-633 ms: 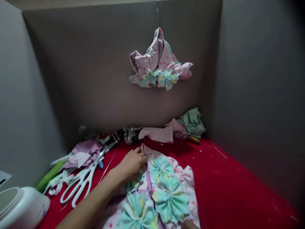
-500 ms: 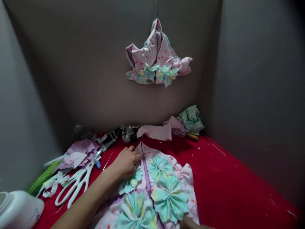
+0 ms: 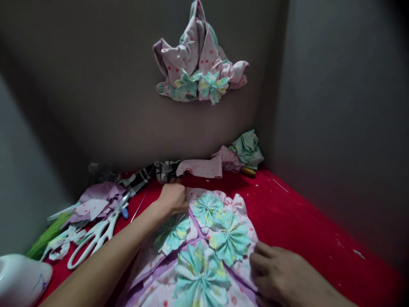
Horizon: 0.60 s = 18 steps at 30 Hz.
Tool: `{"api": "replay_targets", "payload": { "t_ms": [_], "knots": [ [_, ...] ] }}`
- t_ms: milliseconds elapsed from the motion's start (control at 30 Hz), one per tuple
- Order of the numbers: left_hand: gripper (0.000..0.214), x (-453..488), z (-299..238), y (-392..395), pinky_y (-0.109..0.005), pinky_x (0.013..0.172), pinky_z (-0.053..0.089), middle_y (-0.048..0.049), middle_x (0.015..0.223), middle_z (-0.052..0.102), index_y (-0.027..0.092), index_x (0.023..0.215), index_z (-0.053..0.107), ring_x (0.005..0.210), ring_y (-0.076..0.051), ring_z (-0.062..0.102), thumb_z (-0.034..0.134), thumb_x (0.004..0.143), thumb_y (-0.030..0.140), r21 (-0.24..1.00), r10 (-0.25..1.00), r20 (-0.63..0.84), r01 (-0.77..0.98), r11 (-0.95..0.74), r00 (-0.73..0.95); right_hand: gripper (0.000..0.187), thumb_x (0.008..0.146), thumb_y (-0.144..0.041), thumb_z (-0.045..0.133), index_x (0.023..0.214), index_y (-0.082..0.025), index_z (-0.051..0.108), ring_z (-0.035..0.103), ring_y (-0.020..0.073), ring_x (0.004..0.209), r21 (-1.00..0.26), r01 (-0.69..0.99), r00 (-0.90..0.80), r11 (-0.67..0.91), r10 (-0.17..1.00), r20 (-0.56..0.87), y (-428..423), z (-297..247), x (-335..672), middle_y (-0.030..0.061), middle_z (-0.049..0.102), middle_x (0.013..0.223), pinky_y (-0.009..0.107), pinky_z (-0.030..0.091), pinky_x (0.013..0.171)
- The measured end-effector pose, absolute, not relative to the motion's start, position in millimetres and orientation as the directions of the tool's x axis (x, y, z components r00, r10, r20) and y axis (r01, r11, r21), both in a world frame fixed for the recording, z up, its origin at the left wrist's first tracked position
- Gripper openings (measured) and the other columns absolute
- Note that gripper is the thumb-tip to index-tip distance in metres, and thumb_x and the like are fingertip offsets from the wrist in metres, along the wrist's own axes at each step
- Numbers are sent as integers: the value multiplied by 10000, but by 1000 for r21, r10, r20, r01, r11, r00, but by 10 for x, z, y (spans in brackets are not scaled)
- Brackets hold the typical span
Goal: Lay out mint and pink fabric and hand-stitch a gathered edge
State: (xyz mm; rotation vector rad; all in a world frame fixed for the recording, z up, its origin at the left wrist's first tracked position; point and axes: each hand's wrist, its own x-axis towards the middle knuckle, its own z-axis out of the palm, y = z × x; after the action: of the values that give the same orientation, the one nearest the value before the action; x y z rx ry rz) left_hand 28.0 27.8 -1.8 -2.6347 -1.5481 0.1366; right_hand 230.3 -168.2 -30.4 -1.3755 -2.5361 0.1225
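Note:
A pink dotted fabric piece (image 3: 234, 273) with purple strips and several mint pleated flowers (image 3: 201, 275) lies in front of me. My left hand (image 3: 174, 198) is closed at its far upper corner, the fingertips curled over the edge and partly hidden. At the near right edge, my right hand (image 3: 276, 270) has its fingers bent together on the cloth. Fabric seems pinched there, though the fingertips are out of sight. White-handled scissors (image 3: 102, 232) rest left of my left forearm.
A small pink garment (image 3: 204, 64) with mint flowers hangs on the back wall. Along the rear of the red table (image 3: 287, 213) lie cloth scraps (image 3: 201, 167) and a thread spool (image 3: 248, 172). At left are lilac scraps (image 3: 102, 194), a green bundle (image 3: 47, 234) and a white container (image 3: 24, 277).
My right hand has come fully into view at the fabric's right edge. The left hand has closed at the far corner, and the fabric has turned and shifted. The view has moved slightly.

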Motion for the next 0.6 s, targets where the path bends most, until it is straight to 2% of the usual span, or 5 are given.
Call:
{"api": "replay_targets", "payload": {
  "t_ms": [200, 300, 433, 500, 600],
  "knots": [
    [305, 155, 38, 49, -326, 564, 413, -185, 775, 631, 115, 736, 650, 726, -308, 599, 426, 667, 311, -120, 944, -137, 941, -315, 299, 87, 682, -130, 575, 632, -196, 598, 495, 183, 739, -92, 939, -308, 330, 931, 198, -1555, -156, 2617, 33, 594, 760, 334, 390, 716],
    [313, 17, 75, -205, -362, 540, 401, -197, 738, 627, 119, 681, 634, 718, -358, 598, 395, 684, 321, -149, 967, -149, 962, -228, 206, 151, 694, -114, 520, 739, -191, 642, 506, 246, 883, 6, 983, -175, 184, 927, 333, -1499, -31, 2800, 79, 597, 961, 387, 392, 774],
    [280, -159, 63, -453, -368, 545, 365, -141, 718, 627, 186, 595, 553, 725, -345, 587, 347, 724, 326, -98, 976, -197, 988, -118, 96, 208, 757, -193, 447, 830, -191, 642, 539, 220, 839, -131, 989, 132, -75, 844, 519, -1519, 122, 3010, 71, 592, 969, 327, 412, 687],
    [245, -212, 15, -478, -352, 540, 346, -112, 696, 621, 203, 580, 512, 697, -318, 578, 357, 725, 325, -20, 972, -221, 997, -81, 74, 189, 772, -259, 470, 729, -202, 644, 554, 177, 713, -287, 949, 243, -131, 885, 397, -1567, 177, 3043, 34, 618, 810, 278, 398, 610],
    [211, -243, -75, -447, -332, 540, 328, -90, 664, 606, 208, 567, 481, 663, -284, 561, 378, 722, 308, 84, 974, -213, 994, -67, 84, 221, 746, -312, 538, 569, -194, 600, 508, 120, 538, -444, 878, 209, -177, 978, 22, -1653, 226, 2998, -7, 586, 596, 226, 338, 492]
  ]
}}
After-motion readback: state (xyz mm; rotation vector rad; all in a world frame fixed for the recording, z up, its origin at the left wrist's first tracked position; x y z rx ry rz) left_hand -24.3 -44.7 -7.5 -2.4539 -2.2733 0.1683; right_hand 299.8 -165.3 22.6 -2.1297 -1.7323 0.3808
